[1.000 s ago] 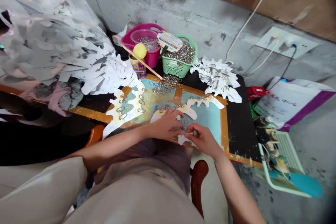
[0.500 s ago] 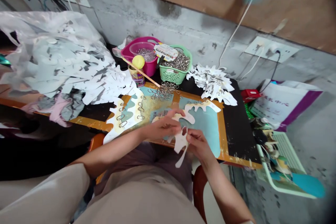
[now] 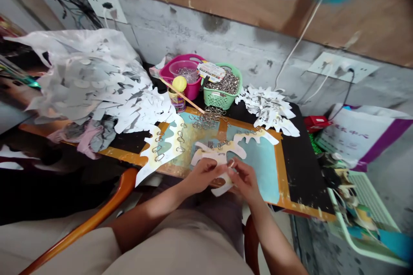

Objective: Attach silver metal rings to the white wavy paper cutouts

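Close to my body, at the table's front edge, both hands pinch a small white cut-out piece point(image 3: 222, 189) with curved edges. My left hand point(image 3: 204, 175) grips it from the left, and my right hand point(image 3: 244, 177) has its fingers closed on the right side; part of the piece is hidden by them. Just beyond lies a white cut-out strip point(image 3: 237, 149) with metal rings along it. Another ringed strip point(image 3: 254, 134) rests to its right. At left, larger white strips point(image 3: 174, 141) carry several rings. A heap of loose metal rings point(image 3: 209, 117) sits farther back.
Behind stand a pink basket point(image 3: 193, 91), a green basket point(image 3: 219, 101) full of metal parts, and a small pot point(image 3: 177, 102) with a stick across it. White cut-outs point(image 3: 132, 109) pile at left, more point(image 3: 271, 109) at right. A chair arm point(image 3: 125, 184) is left.
The view has shifted, so the table appears lower and farther right. My left hand has come off the ringed strip's area, showing more of it, and both hands have turned the white piece.
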The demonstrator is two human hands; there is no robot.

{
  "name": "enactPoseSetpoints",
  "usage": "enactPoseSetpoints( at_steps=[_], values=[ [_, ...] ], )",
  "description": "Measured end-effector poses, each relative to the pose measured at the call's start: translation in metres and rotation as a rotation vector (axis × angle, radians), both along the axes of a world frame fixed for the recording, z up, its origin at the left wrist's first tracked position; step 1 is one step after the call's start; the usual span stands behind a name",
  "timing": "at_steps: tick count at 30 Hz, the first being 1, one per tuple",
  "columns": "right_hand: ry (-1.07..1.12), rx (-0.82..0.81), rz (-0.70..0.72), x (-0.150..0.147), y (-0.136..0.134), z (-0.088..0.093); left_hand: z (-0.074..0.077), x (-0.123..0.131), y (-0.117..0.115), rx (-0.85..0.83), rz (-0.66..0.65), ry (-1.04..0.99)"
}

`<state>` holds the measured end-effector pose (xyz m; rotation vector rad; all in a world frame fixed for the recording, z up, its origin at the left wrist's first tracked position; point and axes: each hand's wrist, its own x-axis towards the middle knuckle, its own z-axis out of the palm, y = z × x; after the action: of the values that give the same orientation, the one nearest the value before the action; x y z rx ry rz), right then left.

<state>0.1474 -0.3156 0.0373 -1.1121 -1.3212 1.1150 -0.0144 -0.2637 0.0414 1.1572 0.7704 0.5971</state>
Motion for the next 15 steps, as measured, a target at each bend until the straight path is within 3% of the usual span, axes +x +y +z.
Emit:
enactPoseSetpoints(
  at_steps=[3,7,9,13,15],
  values=[
    [0.172,-0.042,0.07,0.005,-0.001,0.007,0.001,-0.003,0.003,0.055,-0.086,-0.008],
    [0.059,-0.081,0.072,0.005,0.0,0.022,0.004,-0.008,0.002,0.007,-0.131,-0.087],
    [0.11,-0.164,0.098,-0.002,0.0,0.025,0.002,-0.01,0.001,-0.023,-0.18,-0.149],
    [0.439,-0.374,0.158,-0.024,0.002,0.013,-0.012,-0.014,0.0,-0.088,-0.165,-0.229],
    [0.514,-0.41,0.067,-0.031,0.006,0.003,-0.02,-0.013,0.001,-0.147,-0.089,-0.219]
  ],
)
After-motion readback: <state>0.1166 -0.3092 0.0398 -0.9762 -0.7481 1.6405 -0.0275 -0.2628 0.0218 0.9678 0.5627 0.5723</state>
